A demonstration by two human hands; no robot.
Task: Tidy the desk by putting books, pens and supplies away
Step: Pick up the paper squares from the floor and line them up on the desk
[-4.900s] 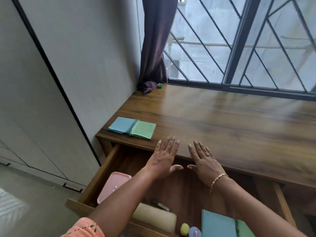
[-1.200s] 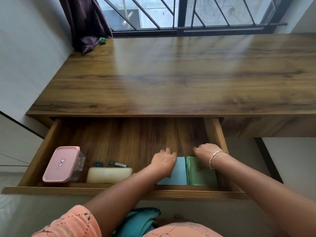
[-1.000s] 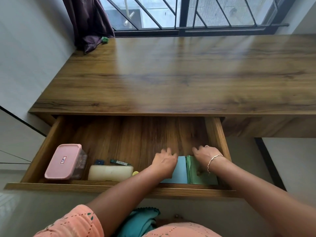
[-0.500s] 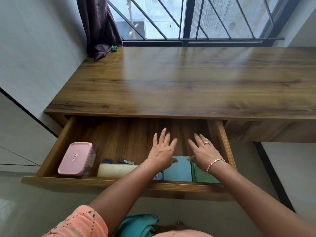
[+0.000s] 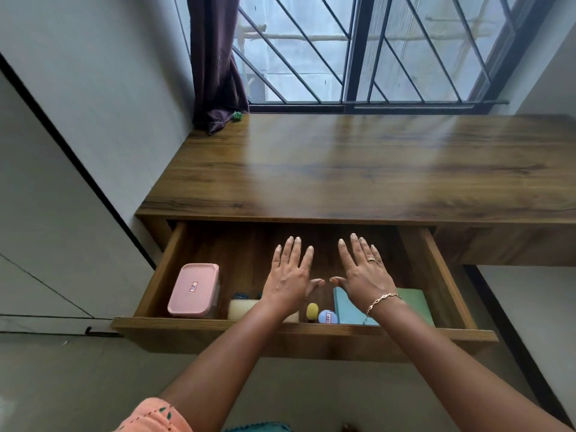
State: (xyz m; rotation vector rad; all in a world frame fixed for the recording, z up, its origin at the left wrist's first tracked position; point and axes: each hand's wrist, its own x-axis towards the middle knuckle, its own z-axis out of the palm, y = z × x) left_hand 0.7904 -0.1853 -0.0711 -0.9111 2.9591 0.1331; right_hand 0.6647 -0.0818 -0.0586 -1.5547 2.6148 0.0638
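Now holding the left hand [image 5: 291, 275] and right hand [image 5: 364, 275] side by side over the pulled-out brown wooden drawer [image 5: 442, 275], fingers straight and spread, gripping nothing. Leaving the flat blue book [image 5: 344, 307] and green book [image 5: 416, 304] lying near-right inside, probably readying to push it closed.

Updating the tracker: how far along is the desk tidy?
Done: books, pink box and small supplies lie in the open drawer. In hand: nothing; left hand and right hand hover open over it. Left: shut the drawer, and maybe clear the small green thing on the desk by the curtain.
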